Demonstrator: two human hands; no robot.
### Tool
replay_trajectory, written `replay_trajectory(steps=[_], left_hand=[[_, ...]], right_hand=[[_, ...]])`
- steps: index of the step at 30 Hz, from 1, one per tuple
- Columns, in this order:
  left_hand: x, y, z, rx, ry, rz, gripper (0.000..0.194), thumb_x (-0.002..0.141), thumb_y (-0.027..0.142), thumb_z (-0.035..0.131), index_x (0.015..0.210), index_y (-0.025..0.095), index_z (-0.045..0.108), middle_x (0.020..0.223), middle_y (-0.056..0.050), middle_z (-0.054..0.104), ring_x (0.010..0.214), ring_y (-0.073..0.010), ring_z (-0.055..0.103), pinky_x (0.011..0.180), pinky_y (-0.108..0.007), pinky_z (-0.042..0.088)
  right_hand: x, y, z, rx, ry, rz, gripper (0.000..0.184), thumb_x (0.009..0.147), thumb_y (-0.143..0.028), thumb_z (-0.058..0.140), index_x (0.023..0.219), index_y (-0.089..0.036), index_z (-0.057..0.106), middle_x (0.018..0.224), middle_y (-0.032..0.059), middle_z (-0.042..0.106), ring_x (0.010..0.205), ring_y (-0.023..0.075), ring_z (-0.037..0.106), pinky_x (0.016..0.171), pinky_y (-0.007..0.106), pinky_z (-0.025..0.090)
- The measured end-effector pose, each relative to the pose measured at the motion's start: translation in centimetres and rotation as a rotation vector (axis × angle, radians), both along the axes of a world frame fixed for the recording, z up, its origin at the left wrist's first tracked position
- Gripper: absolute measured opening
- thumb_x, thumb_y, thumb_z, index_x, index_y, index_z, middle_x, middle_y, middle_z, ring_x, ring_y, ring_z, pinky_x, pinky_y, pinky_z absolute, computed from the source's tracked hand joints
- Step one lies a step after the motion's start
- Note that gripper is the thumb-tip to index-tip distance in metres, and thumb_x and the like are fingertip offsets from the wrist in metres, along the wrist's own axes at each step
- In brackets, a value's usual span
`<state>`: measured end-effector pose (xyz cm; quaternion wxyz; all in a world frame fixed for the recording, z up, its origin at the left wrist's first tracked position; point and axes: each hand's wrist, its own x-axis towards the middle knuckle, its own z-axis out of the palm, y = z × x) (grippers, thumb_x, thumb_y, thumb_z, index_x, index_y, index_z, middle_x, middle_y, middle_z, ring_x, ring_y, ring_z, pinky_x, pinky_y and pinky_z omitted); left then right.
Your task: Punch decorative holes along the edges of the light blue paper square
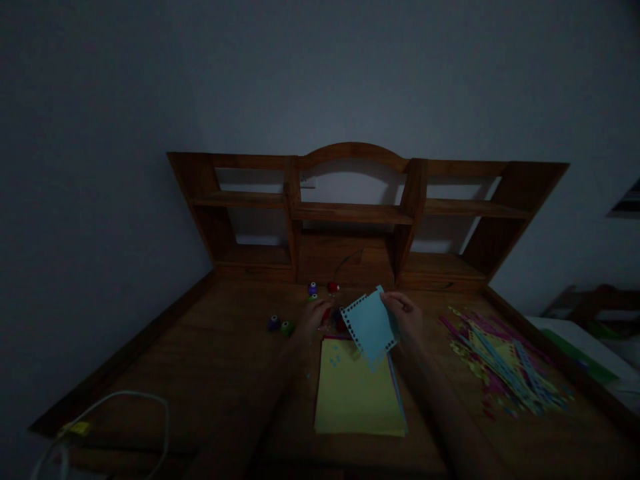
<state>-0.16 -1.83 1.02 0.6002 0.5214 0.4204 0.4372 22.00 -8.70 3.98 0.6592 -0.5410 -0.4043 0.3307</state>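
A light blue sheet of paper (371, 327) with rows of punched holes along its edges is tilted above the desk. My right hand (406, 312) pinches its upper right corner. Left of the sheet, my left hand (315, 315) has its fingers curled beside a small red thing (327, 314); what lies between them is too dark to make out. Under the blue sheet rests a stack of yellow paper (357, 403), with pink and blue edges peeking out. Small blue scraps (335, 361) are scattered on the stack's upper left.
Small purple (273, 323) and green (287, 328) punch-like gadgets stand left of my left hand; a red one (333, 287) sits farther back. Coloured paper strips (505, 360) pile up at right. A white cable (125, 393) loops at front left. A wooden shelf (350, 212) closes the back.
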Motion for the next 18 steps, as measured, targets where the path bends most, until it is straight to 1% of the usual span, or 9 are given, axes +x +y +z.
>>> replay_trajectory(steps=[2,4,5,7,9,10,13,15,18], left_hand=[[0.1,-0.4,0.4,0.015,0.027,-0.002,0.043,0.068,0.058,0.065,0.060,0.017,0.056,0.048,0.004,0.043,0.041,-0.0088,0.035,0.042,-0.023,0.020],[0.2,-0.7,1.0,0.052,0.041,-0.034,0.045,0.070,0.060,0.065,0.059,0.016,0.060,0.047,0.003,0.044,0.041,-0.0089,0.036,0.043,-0.023,0.021],[0.2,-0.9,1.3,0.071,0.039,-0.064,0.046,0.071,0.061,0.065,0.064,0.015,0.064,0.048,0.002,0.046,0.042,-0.0090,0.037,0.044,-0.024,0.022],[0.2,-1.2,1.9,0.102,0.030,-0.137,0.050,0.073,0.062,0.062,0.079,0.013,0.071,0.048,0.003,0.047,0.041,-0.0087,0.036,0.043,-0.023,0.021],[0.3,-1.7,2.2,0.124,0.024,-0.204,0.054,0.078,0.063,0.056,0.091,0.012,0.072,0.046,0.005,0.043,0.039,-0.0082,0.034,0.042,-0.023,0.021],[0.3,-2.0,2.3,0.143,0.023,-0.226,0.054,0.081,0.062,0.054,0.092,0.012,0.072,0.046,0.005,0.041,0.039,-0.0079,0.034,0.042,-0.023,0.020],[0.5,-2.9,2.6,0.201,0.034,-0.265,0.046,0.081,0.057,0.059,0.087,0.012,0.071,0.047,0.006,0.040,0.041,-0.0070,0.033,0.042,-0.022,0.022],[0.7,-3.3,2.7,0.215,0.050,-0.280,0.041,0.077,0.053,0.065,0.083,0.013,0.070,0.051,0.005,0.045,0.043,-0.0067,0.035,0.042,-0.021,0.023],[1.0,-3.4,2.6,0.213,0.077,-0.277,0.039,0.072,0.052,0.071,0.083,0.014,0.069,0.057,0.003,0.051,0.045,-0.0070,0.038,0.042,-0.020,0.025]], right_hand=[[-0.2,0.0,-0.1,-0.022,0.022,0.067,0.035,0.065,-0.049,0.077,0.081,-0.018,0.070,0.064,-0.0006,0.064,0.053,0.0126,0.051,0.047,0.022,0.033],[-0.4,0.1,-0.3,-0.042,0.011,0.124,0.035,0.064,-0.050,0.077,0.078,-0.018,0.069,0.060,-0.0014,0.062,0.050,0.0116,0.049,0.045,0.022,0.032],[-0.6,0.1,-0.5,-0.048,-0.007,0.147,0.035,0.064,-0.050,0.078,0.076,-0.018,0.069,0.058,-0.0021,0.060,0.048,0.0110,0.048,0.044,0.022,0.031],[-0.8,0.2,-0.8,-0.059,-0.052,0.189,0.036,0.063,-0.050,0.078,0.073,-0.018,0.069,0.055,-0.0028,0.059,0.046,0.0101,0.046,0.043,0.022,0.029],[-1.0,0.1,-0.9,-0.069,-0.100,0.231,0.037,0.062,-0.051,0.079,0.072,-0.017,0.069,0.056,-0.0022,0.060,0.046,0.0104,0.047,0.043,0.022,0.030],[-1.0,0.1,-0.9,-0.075,-0.127,0.252,0.038,0.062,-0.052,0.079,0.072,-0.017,0.069,0.058,-0.0014,0.061,0.047,0.0109,0.049,0.043,0.022,0.031],[-1.3,-0.3,-0.6,-0.084,-0.212,0.306,0.039,0.062,-0.053,0.078,0.071,-0.016,0.070,0.060,0.0007,0.064,0.050,0.0120,0.051,0.044,0.022,0.032],[-1.5,-0.5,-0.3,-0.068,-0.254,0.334,0.037,0.063,-0.052,0.077,0.070,-0.016,0.070,0.061,0.0014,0.065,0.052,0.0123,0.052,0.045,0.022,0.033],[-1.7,-0.6,-0.1,-0.051,-0.270,0.371,0.034,0.064,-0.050,0.077,0.068,-0.016,0.070,0.061,0.0015,0.065,0.053,0.0125,0.054,0.047,0.022,0.035]])
